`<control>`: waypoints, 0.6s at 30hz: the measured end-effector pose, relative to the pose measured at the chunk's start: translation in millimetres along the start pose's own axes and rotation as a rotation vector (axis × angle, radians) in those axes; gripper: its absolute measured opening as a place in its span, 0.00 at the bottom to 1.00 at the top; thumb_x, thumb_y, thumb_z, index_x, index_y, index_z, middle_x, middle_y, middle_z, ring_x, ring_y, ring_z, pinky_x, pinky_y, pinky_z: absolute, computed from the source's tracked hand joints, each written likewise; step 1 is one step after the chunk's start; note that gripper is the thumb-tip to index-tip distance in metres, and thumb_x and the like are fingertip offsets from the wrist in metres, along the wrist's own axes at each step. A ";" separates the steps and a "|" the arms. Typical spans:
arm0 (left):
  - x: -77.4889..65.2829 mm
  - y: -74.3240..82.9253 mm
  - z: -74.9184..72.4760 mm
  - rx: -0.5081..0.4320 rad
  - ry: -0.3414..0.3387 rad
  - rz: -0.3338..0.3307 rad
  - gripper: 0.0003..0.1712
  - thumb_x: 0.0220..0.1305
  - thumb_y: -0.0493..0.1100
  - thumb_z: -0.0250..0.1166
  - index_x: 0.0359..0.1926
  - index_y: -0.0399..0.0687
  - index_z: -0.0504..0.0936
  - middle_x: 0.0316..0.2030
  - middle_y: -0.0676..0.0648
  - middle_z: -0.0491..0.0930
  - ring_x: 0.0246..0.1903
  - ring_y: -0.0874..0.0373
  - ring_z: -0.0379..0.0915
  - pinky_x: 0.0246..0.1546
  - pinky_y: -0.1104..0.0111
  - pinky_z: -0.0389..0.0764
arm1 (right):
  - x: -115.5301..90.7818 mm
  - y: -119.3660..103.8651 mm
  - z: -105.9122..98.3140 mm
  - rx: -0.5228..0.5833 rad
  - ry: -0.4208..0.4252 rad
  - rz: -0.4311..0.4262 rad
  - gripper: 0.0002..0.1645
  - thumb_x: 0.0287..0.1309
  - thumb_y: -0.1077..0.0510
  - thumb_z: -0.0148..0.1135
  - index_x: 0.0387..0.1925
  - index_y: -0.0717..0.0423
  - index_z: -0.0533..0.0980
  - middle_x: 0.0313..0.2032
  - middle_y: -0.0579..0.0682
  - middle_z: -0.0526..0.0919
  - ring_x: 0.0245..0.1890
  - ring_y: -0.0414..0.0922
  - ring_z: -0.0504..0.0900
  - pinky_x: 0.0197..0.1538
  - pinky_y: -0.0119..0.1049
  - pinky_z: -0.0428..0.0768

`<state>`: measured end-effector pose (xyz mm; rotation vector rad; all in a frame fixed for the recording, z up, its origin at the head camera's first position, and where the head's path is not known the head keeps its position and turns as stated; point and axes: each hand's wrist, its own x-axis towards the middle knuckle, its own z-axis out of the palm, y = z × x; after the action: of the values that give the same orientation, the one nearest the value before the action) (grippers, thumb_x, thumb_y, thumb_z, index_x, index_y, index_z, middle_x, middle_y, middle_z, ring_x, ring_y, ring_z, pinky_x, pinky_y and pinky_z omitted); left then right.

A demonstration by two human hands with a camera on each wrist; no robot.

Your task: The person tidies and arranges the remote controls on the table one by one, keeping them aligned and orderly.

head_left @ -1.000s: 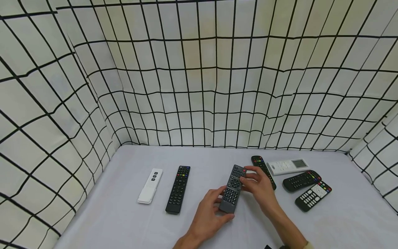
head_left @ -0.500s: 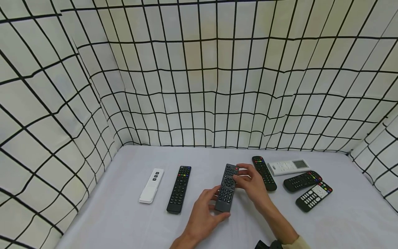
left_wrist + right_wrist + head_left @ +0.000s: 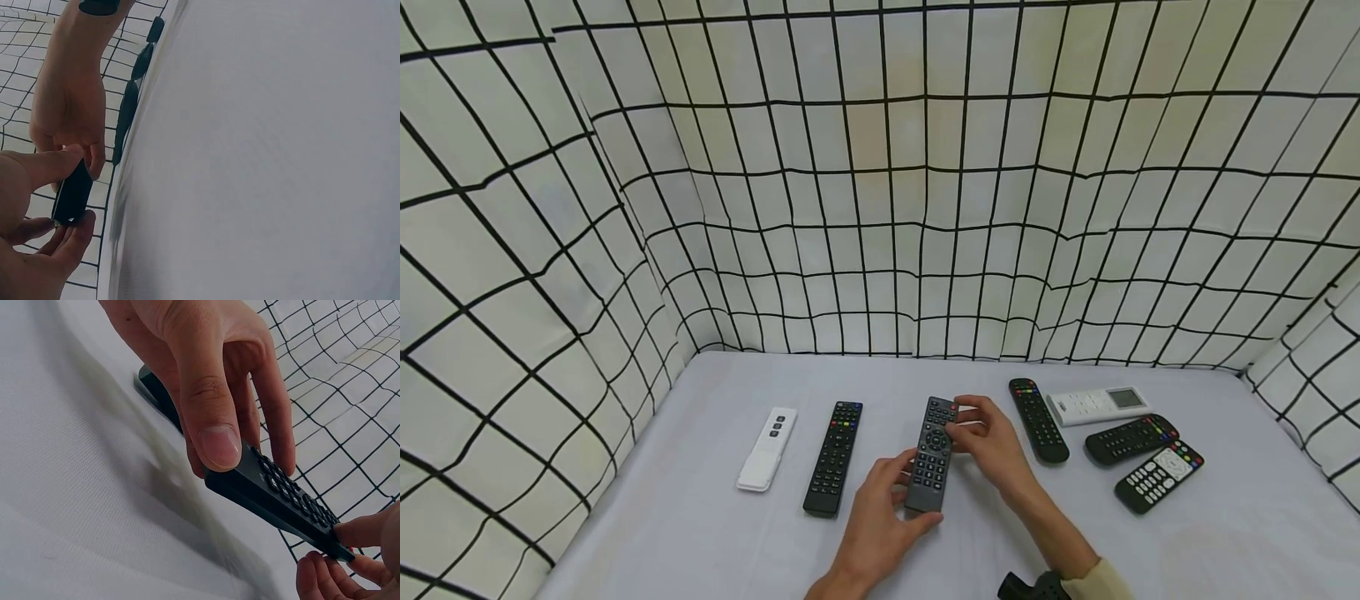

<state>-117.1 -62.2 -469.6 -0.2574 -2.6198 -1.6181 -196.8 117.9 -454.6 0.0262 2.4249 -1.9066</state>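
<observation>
Both hands hold a dark grey remote control (image 3: 928, 471) with its buttons facing up, over the middle of the white table. My left hand (image 3: 867, 527) grips its lower end, the thumb at the bottom edge and fingers along the left side. At the upper right edge, my right hand (image 3: 996, 454) pinches it, thumb on the button side near the red button. In the right wrist view, the left thumb lies on the remote's near end, and its rows of buttons run towards the right hand (image 3: 381, 550). A black remote (image 3: 833, 458) lies just left of the hands.
A white remote (image 3: 767, 450) lies farthest left. On the right are a black remote (image 3: 1038, 421), a white remote with a display (image 3: 1097, 405), another black remote (image 3: 1131, 438) and one with white buttons (image 3: 1159, 477). White walls with a black grid (image 3: 895, 200) enclose the table (image 3: 715, 550).
Both hands have carried the grey remote to the left, nearer the black remote lying there. More of the right sleeve and wrist device shows. The other remotes stay where they lay.
</observation>
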 end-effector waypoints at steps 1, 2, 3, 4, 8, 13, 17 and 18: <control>-0.3 -0.2 -0.6 0.002 0.004 -0.004 0.49 0.48 0.39 0.84 0.72 0.43 0.73 0.55 0.46 0.77 0.53 0.55 0.78 0.52 0.72 0.85 | 0.7 0.2 1.4 -0.004 -0.001 0.000 0.29 0.68 0.63 0.65 0.68 0.55 0.71 0.53 0.61 0.82 0.42 0.43 0.86 0.47 0.39 0.88; -0.7 -0.2 -1.2 0.005 0.008 -0.009 0.49 0.48 0.39 0.84 0.72 0.43 0.73 0.56 0.45 0.77 0.53 0.55 0.78 0.52 0.72 0.85 | 1.9 0.9 2.7 -0.011 -0.004 -0.003 0.29 0.68 0.62 0.66 0.68 0.55 0.71 0.53 0.61 0.83 0.42 0.44 0.86 0.47 0.39 0.88; -1.1 -0.3 -1.9 0.008 0.011 -0.015 0.49 0.48 0.39 0.84 0.72 0.43 0.73 0.57 0.45 0.77 0.53 0.55 0.78 0.52 0.72 0.85 | 2.9 1.0 4.1 -0.013 -0.007 -0.007 0.28 0.68 0.62 0.66 0.67 0.55 0.72 0.53 0.61 0.83 0.42 0.44 0.86 0.47 0.40 0.89; -1.4 -0.3 -2.7 0.013 0.013 -0.022 0.49 0.48 0.39 0.84 0.72 0.43 0.73 0.57 0.45 0.76 0.53 0.55 0.77 0.51 0.72 0.85 | 3.6 1.4 5.3 -0.018 -0.012 -0.010 0.28 0.68 0.62 0.66 0.67 0.56 0.72 0.53 0.61 0.83 0.42 0.44 0.86 0.47 0.41 0.89; -3.1 0.4 -5.8 0.038 0.013 -0.046 0.49 0.48 0.39 0.84 0.71 0.43 0.72 0.59 0.44 0.76 0.52 0.55 0.77 0.50 0.73 0.85 | 6.0 1.9 9.7 -0.029 -0.031 -0.012 0.27 0.66 0.63 0.67 0.65 0.56 0.74 0.52 0.61 0.84 0.42 0.44 0.86 0.47 0.42 0.88; -4.0 -0.1 -8.6 0.081 0.026 -0.056 0.49 0.47 0.40 0.84 0.71 0.41 0.73 0.58 0.44 0.77 0.51 0.55 0.77 0.49 0.71 0.85 | 9.3 2.9 14.8 -0.045 -0.058 -0.016 0.25 0.65 0.64 0.67 0.63 0.58 0.75 0.51 0.60 0.84 0.43 0.45 0.86 0.46 0.41 0.88; -4.9 -0.9 -10.0 0.115 0.035 -0.071 0.49 0.48 0.41 0.84 0.71 0.40 0.73 0.57 0.43 0.77 0.51 0.55 0.77 0.49 0.69 0.85 | 12.3 1.6 19.2 -0.062 -0.071 -0.017 0.26 0.64 0.63 0.68 0.63 0.58 0.76 0.51 0.60 0.83 0.45 0.46 0.86 0.46 0.40 0.88; -5.1 -1.0 -10.3 0.126 0.038 -0.074 0.49 0.48 0.41 0.84 0.70 0.40 0.73 0.57 0.43 0.77 0.51 0.55 0.77 0.48 0.69 0.85 | 12.8 1.1 20.3 -0.072 -0.075 -0.021 0.26 0.64 0.63 0.69 0.63 0.59 0.76 0.51 0.60 0.83 0.46 0.47 0.86 0.45 0.40 0.88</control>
<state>-112.7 -72.4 -466.5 -0.1232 -2.7186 -1.4549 -208.9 98.2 -461.1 -0.0732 2.4524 -1.7929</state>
